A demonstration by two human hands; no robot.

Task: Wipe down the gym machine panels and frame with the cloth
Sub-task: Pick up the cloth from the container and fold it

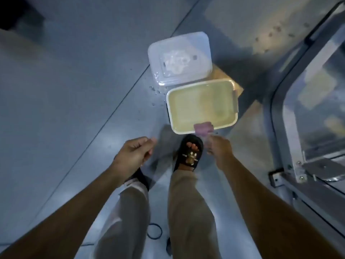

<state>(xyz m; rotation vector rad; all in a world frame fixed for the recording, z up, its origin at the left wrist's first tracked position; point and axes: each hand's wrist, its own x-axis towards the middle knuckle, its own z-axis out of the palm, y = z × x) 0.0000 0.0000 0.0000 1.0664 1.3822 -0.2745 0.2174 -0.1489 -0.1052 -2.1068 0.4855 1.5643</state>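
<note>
Hands reach down over a grey floor (65,109). Left hand (133,153) has its fingers loosely curled and holds nothing. Right hand (218,147) pinches a blurred purple cloth (203,128) that hangs over the near rim of a white rectangular plastic tub of yellowish liquid (202,106). A clear plastic lid (180,57) lies just beyond the tub. Grey gym machine frame with a clear panel (291,109) stands at right.

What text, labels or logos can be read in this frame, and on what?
None can be read.
Sandal: gold print on the strap, too blurred to read.
Lid: embossed marks in the middle, not readable.
Tub, floor, machine frame: no text visible.
</note>
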